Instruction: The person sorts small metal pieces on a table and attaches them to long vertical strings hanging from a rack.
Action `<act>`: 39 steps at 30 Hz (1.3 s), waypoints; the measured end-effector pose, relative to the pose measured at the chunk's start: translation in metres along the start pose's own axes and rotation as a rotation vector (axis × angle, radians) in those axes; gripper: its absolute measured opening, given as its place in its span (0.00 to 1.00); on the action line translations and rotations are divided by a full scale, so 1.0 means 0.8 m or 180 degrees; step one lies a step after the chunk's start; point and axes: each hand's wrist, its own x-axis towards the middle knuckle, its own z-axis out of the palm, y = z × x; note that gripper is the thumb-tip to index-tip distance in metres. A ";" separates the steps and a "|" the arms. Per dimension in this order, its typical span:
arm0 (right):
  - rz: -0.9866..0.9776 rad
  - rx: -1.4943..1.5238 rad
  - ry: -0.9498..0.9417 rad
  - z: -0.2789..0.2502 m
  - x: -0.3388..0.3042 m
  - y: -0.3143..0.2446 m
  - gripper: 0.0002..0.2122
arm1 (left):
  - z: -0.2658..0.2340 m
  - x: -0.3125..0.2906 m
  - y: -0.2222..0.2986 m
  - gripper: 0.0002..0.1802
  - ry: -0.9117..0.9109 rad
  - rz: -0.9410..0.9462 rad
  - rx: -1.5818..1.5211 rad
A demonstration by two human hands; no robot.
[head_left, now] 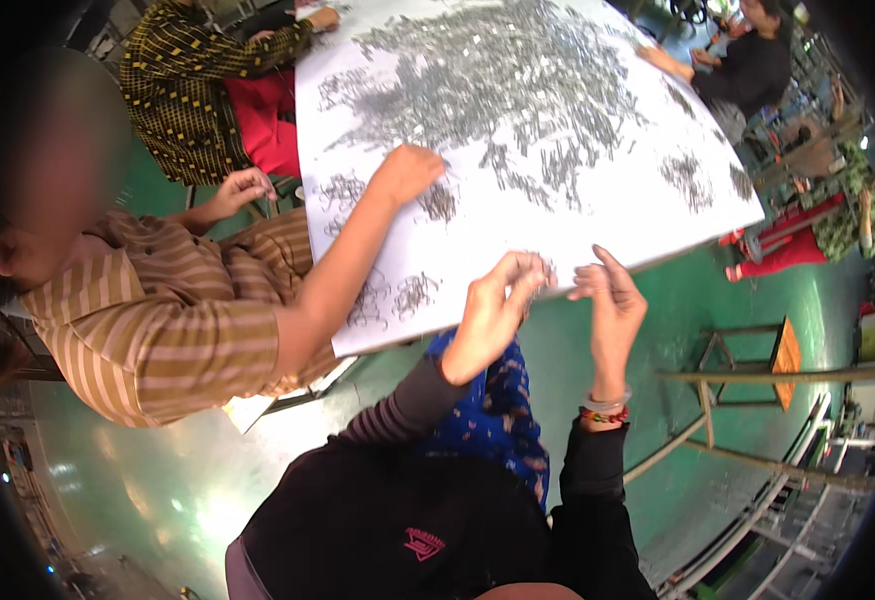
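My left hand (497,312) is over the near edge of the white table (477,245), its thumb and fingers pinched together. Something small and dark shows at its fingertips, too small to make out. Just to the right, my right hand (614,308) is raised with its index finger stretched out and the other fingers partly bent. I see nothing in it. A big heap of thin, grey metal-looking pieces (497,80) covers the table's far part. Smaller piles of dark, thin pieces lie nearer, one pile (415,295) left of my hands and another (689,180) at the right.
At my left a person in a striped shirt (197,330) reaches across the table, a hand (409,172) by a small pile (439,202). Other people sit at the far left and far right. A wooden-topped stool (785,362) and metal rails (777,378) stand at the right.
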 end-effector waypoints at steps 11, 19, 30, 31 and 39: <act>-0.0565 -0.3163 -0.0221 -0.014 0.243 0.187 0.11 | 0.016 -0.026 -0.023 0.05 -0.0648 -0.0365 0.0103; 0.0917 -0.1478 -0.0128 -0.036 0.206 0.115 0.08 | 0.008 -0.010 -0.022 0.06 -0.0584 -0.0187 -0.0019; 0.0727 0.0376 -0.0262 -0.015 -0.006 -0.045 0.11 | 0.016 -0.014 -0.016 0.06 -0.0765 -0.0031 0.0262; 0.0616 0.0226 -0.0200 -0.018 -0.017 -0.046 0.13 | 0.017 -0.018 -0.012 0.05 -0.0749 0.0142 0.0406; 0.0108 0.0373 0.0110 -0.001 -0.042 -0.058 0.09 | 0.008 -0.030 0.005 0.07 -0.0723 0.0639 0.1061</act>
